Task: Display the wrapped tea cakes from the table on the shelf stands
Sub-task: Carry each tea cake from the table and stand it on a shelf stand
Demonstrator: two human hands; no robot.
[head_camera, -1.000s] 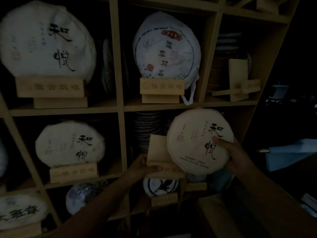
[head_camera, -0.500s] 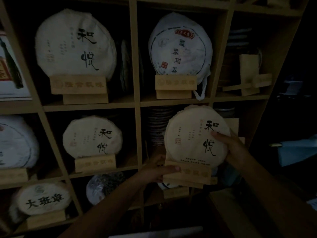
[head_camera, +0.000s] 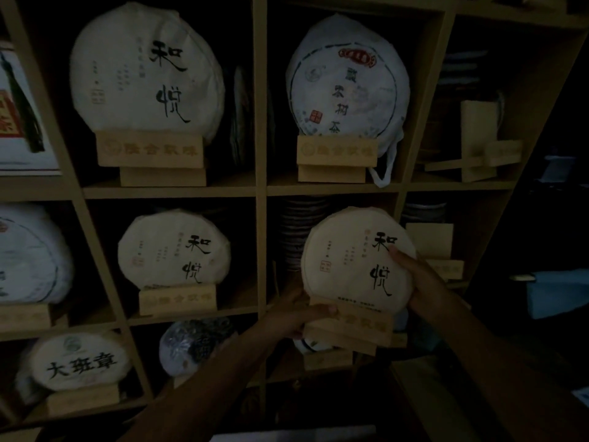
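A round tea cake (head_camera: 353, 263) in cream paper with black characters sits upright in a wooden stand (head_camera: 357, 330). My right hand (head_camera: 414, 275) grips the cake's right edge, thumb on its front. My left hand (head_camera: 296, 314) holds the stand's left end, thumb across its front. Cake and stand are tilted a little and held in front of the middle-row compartment of the wooden shelf (head_camera: 261, 193). The stand's underside is hidden, so I cannot tell whether it rests on the shelf board.
Other wrapped cakes stand on stands in neighbouring compartments: a large white one (head_camera: 143, 71), a printed one (head_camera: 347, 78), a smaller one (head_camera: 173, 247). Empty wooden stands (head_camera: 478, 145) (head_camera: 436, 250) sit in the right column. Stacked cakes (head_camera: 299, 224) fill the compartment behind.
The cake has been set into the stand, and both hands have carried the pair up and right toward the compartment. The camera has swung left.
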